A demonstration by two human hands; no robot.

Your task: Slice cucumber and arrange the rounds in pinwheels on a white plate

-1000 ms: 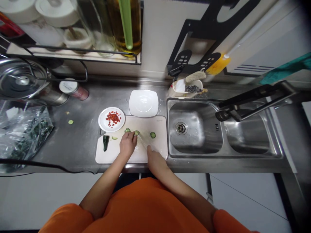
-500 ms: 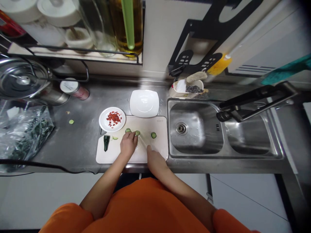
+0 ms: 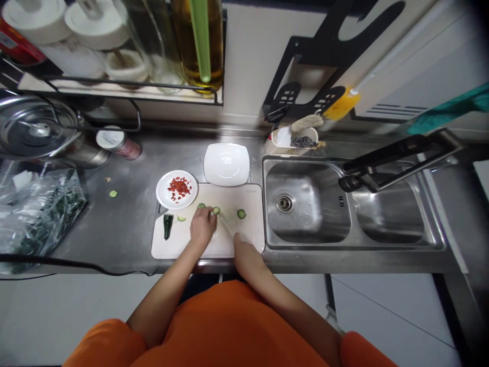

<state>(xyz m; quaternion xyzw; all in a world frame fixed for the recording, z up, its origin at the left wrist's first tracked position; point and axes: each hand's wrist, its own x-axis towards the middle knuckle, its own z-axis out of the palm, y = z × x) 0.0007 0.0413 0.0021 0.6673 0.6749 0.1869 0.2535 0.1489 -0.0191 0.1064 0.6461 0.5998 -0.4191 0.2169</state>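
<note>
With our left hand (image 3: 202, 228) we are pinching a short, round, green-skinned cucumber piece (image 3: 216, 210) over the middle of a white, round-cornered cutting board (image 3: 244, 196). That grip is standing nearly closed, thumb and fingers curling in on the piece, and its pale cut face is showing just past our fingertips.

With our right hand (image 3: 246, 255) we are holding a slim, thin-bladed knife (image 3: 227, 226). This grip is wrapping fully around the handle, which our fist is hiding, and the blade is slanting away from us and leftward to the cucumber piece; we are not able to tell whether its tip is touching.

Just beyond our left fingers, partly hidden, some pale green cucumber slices (image 3: 201, 205) are lying on the board. Well to the right of the blade, a few dark-rimmed, round green slices (image 3: 241, 213) are overlapping one another. Near the left edge, a dark green, tapering cucumber end (image 3: 167, 227) is lying beside thin, pale green slivers (image 3: 181, 218).

A round white plate (image 3: 162, 191) is bearing small red dried berries (image 3: 179, 188) at the board's far left corner, and a glossy, squarish white dish (image 3: 226, 164) is sitting behind the board on the brushed-steel bench (image 3: 126, 224).
</note>
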